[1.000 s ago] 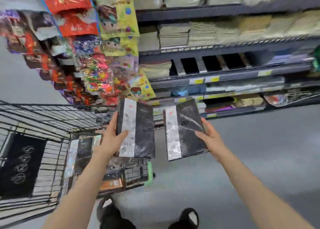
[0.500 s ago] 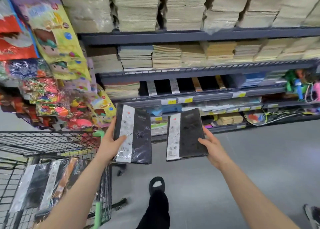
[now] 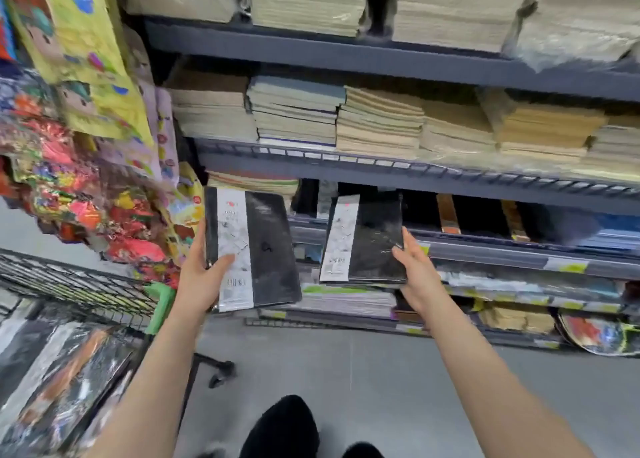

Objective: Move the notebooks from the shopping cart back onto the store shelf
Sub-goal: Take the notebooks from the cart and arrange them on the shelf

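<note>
Glossy plastic-wrapped black notebooks (image 3: 367, 239), matt dark metal shelf (image 3: 346, 59), wire cart (image 3: 69, 284).

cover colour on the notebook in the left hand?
Black, with a white label strip; the notebook shows best in the head view.

Two black notebooks (image 3: 273, 246) with white barcode strips; dark grey shelf (image 3: 346, 55); beige paper stacks (image 3: 381, 121); green-handled cart (image 3: 159, 305).
</note>
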The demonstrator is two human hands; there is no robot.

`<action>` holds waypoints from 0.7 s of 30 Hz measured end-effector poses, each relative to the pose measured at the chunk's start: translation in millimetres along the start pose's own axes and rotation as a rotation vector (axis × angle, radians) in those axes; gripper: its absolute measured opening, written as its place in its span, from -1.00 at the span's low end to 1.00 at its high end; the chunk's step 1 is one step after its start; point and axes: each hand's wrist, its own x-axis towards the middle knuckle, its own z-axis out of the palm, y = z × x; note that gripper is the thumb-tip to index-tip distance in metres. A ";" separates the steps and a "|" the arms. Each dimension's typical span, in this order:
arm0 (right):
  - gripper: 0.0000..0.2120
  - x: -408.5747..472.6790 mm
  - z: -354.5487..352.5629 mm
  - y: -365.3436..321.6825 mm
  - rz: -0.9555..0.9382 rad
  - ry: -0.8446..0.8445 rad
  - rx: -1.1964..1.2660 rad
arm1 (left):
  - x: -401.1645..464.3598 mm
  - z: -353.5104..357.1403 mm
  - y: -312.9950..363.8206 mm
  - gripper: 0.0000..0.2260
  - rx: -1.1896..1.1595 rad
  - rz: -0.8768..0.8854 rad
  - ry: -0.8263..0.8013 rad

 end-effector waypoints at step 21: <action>-0.61 130.7 14.2 63.4 -1.100 0.302 -1.234 | 76.2 24.2 -146.3 -0.34 -0.083 0.520 0.166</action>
